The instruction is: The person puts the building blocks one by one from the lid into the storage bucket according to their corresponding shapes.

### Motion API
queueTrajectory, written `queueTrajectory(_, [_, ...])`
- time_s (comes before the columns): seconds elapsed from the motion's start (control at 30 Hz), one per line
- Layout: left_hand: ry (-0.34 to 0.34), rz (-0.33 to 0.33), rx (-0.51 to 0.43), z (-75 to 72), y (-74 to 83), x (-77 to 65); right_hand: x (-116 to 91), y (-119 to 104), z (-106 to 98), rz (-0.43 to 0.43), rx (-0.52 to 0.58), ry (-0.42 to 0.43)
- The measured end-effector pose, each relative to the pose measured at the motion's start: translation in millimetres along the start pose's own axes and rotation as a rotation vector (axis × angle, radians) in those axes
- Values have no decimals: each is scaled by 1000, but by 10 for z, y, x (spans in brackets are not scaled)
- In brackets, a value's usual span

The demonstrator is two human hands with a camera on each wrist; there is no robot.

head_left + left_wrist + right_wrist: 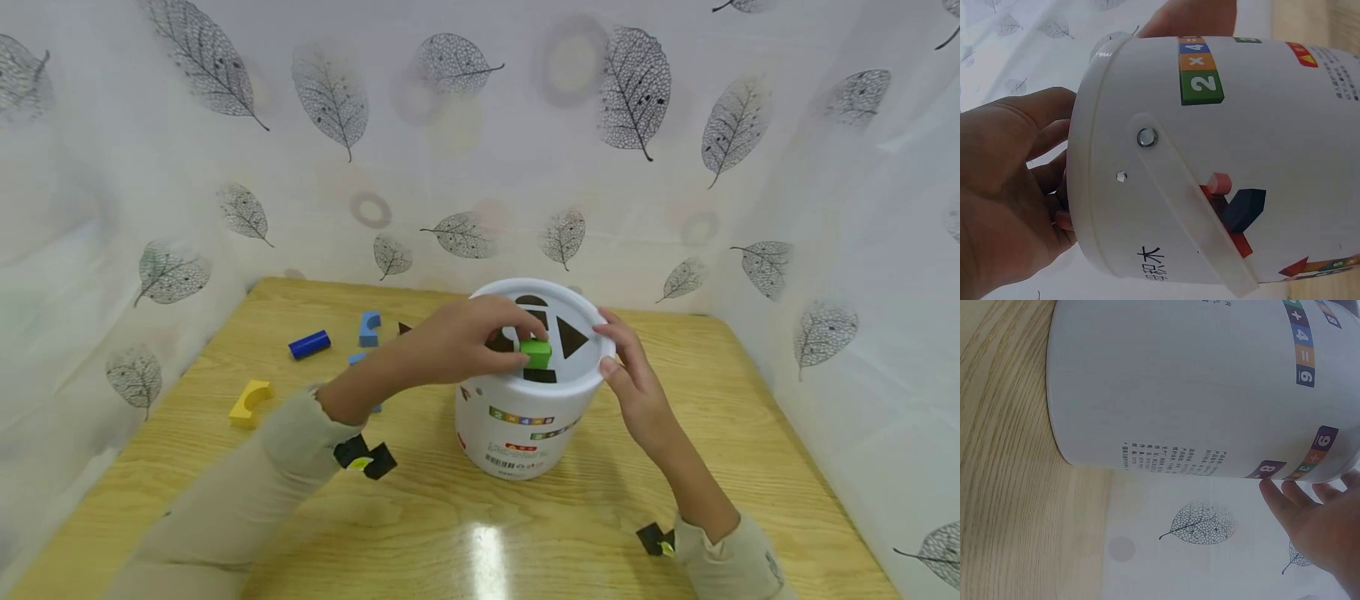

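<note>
A white bucket (pixel 517 433) stands upright on the table, its white lid (pixel 577 367) cut with several dark shaped holes. My left hand (pixel 472 337) reaches over the lid and pinches a green block (pixel 537 353) between thumb and fingers, right at the holes in the lid's middle. The block is hidden behind the rim in the left wrist view, where the bucket's white handle (pixel 1191 206) hangs down its side. My right hand (pixel 633 383) holds the right side of the lid's rim, thumb toward the front and fingers at the edge.
Left of the bucket on the wooden table (pixel 420 517) lie a dark blue cylinder (pixel 309 344), a light blue arch-cut block (pixel 369 329) and a yellow arch-cut block (pixel 251 404). Other pieces are partly hidden behind the left forearm. A leaf-patterned curtain (pixel 480 150) surrounds the table.
</note>
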State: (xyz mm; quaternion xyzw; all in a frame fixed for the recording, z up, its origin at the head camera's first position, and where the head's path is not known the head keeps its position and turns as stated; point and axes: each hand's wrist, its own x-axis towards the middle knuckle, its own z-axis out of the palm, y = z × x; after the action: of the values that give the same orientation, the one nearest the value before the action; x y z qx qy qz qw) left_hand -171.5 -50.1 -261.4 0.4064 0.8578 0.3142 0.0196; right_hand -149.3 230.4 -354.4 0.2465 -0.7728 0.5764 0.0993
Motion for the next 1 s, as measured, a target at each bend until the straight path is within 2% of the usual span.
queueTrajectory(0.2, [-21, 13, -41, 63, 29, 42, 2, 2, 1, 10, 1, -7])
queueTrajectory(0.53, [-13, 28, -58, 114, 45, 72, -12, -2, 2, 21, -5, -4])
queueTrajectory(0.8, [-15, 21, -106, 130, 74, 51, -14, 1, -4, 22, -4, -5])
queueTrajectory(1.0, [-11, 15, -87, 130, 69, 24, -14, -2, -7, 27, -18, -2])
